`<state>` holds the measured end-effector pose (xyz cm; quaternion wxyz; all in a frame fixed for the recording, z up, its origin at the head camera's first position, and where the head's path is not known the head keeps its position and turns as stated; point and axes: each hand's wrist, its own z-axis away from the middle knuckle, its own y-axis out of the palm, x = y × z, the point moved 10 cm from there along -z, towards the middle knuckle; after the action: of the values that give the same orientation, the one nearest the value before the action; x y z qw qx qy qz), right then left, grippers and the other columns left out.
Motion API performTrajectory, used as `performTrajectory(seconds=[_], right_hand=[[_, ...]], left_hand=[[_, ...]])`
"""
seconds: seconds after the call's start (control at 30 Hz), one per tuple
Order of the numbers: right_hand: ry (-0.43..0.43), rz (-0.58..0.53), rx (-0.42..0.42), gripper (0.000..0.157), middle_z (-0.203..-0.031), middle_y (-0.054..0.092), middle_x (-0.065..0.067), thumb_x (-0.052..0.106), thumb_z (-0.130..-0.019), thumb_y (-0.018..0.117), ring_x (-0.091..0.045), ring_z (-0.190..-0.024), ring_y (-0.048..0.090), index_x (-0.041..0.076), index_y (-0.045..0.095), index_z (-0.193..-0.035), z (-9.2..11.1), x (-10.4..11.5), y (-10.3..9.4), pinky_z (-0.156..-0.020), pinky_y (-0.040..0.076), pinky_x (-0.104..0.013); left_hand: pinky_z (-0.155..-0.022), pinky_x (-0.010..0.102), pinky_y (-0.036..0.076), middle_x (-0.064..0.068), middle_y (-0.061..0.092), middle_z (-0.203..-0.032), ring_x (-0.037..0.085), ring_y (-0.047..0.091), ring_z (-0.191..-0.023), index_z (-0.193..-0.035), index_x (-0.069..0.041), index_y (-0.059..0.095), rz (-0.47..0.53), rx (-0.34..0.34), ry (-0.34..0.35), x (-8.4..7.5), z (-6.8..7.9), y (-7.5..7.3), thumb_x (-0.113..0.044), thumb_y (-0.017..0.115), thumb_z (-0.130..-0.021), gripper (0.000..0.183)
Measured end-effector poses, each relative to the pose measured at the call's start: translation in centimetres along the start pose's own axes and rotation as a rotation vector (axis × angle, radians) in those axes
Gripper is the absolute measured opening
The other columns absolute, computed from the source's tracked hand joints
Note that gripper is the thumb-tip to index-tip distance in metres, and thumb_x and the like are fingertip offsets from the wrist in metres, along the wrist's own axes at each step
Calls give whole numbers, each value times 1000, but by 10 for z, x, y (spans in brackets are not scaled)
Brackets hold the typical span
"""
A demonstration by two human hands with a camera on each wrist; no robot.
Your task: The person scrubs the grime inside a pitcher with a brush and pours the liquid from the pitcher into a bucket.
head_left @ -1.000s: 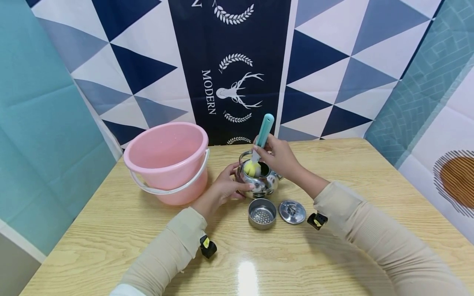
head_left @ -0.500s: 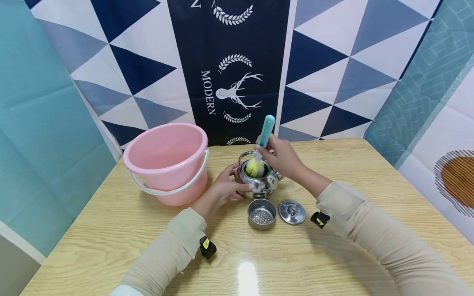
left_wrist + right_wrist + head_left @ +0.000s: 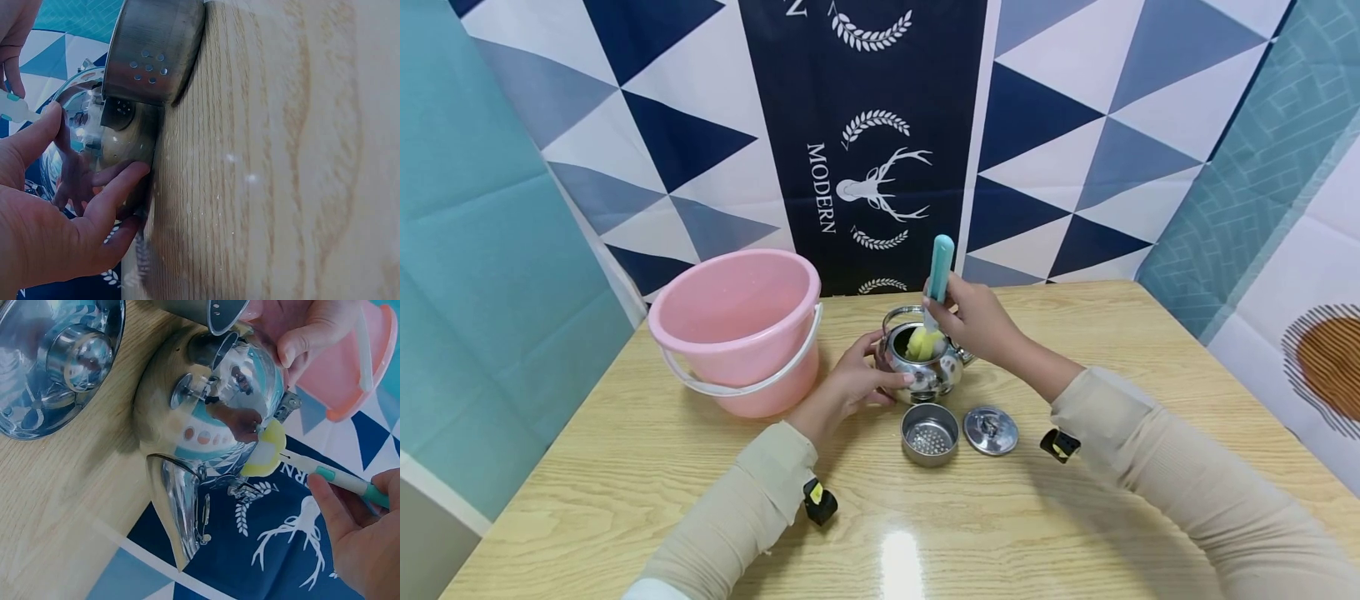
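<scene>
A shiny steel teapot [image 3: 934,379] stands uncovered on the table, its loop handle raised. My left hand [image 3: 859,375] grips the pot's left side, thumb at the front and fingers around the body. My right hand [image 3: 976,315] holds the turquoise handle of a sponge brush [image 3: 941,265] from above. The brush's yellow sponge head [image 3: 267,450] sits in the pot's mouth, partly hidden by the rim. Toward the front are a perforated steel strainer basket [image 3: 930,457] and, right of it, the round metal lid [image 3: 992,430]. In the right wrist view, the spout [image 3: 174,506] points away from the left hand.
A pink bucket [image 3: 767,398] with a white handle stands left of the teapot, close to my left hand. The wooden table [image 3: 1000,533] ends at a patterned wall cloth [image 3: 1045,192] behind the pot. Cloth also hangs along both sides.
My right hand and forearm have shifted slightly right. The sponge head has moved from the left toward the right within the pot's mouth. My left hand and the teapot have stayed in place.
</scene>
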<state>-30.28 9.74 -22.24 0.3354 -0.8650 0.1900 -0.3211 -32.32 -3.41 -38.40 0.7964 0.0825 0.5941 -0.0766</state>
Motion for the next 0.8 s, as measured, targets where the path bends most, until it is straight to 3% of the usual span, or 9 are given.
performTrajectory(seconds=[0.37,0.8], right_hand=[[76,-72,-8,14,-83,67,-12,7,-98,57,-19,-66,62,-1,57,-110,2,-2,0,-53,53,-31],[154,-173,-62,17,-88,67,-20,7,-99,55,-28,-72,67,-4,55,-113,-3,-3,10,-56,59,-29]], left_hand=[[-70,45,60,11,35,-145,27,62,-83,-148,-27,39,-10,7,-15,1,-2,0,5,81,-75,90],[-73,46,60,9,34,-146,26,62,-84,-149,-27,37,-16,0,-21,1,0,-1,4,81,-76,91]])
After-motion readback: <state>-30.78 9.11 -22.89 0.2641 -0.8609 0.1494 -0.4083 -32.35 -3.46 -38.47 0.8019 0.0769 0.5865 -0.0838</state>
